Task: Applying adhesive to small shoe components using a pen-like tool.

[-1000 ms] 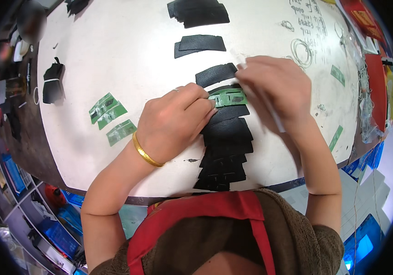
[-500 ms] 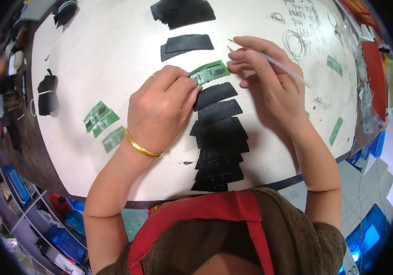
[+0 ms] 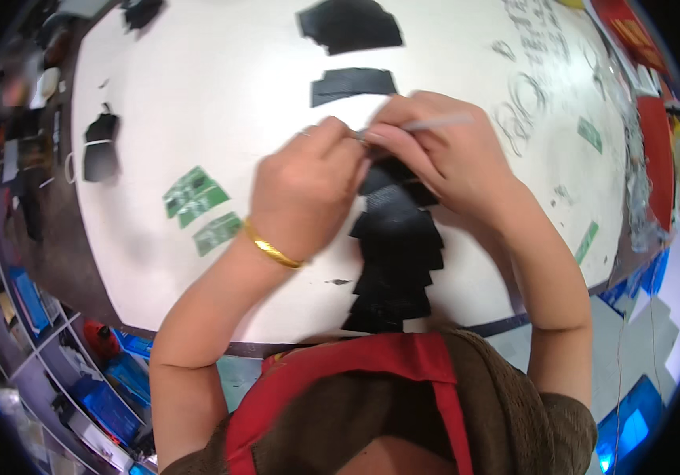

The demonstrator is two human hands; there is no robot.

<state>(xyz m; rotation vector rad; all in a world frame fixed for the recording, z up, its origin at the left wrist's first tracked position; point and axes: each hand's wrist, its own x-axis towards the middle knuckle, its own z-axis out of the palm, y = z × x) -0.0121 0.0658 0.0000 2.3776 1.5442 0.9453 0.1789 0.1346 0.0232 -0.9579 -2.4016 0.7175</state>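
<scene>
Fingertips of the left hand [image 3: 304, 190] and right hand [image 3: 443, 154] pinch closed together over the black pieces [image 3: 395, 261]; the right also holds a thin stick [image 3: 439, 123] pointing to 3 o'clock. I think this overlapped row, at 6 o'clock from the hands, could shift if a wrist brushes it.

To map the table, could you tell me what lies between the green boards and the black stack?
In the head view, the left hand and wrist lie between the green boards and black stack.
</scene>
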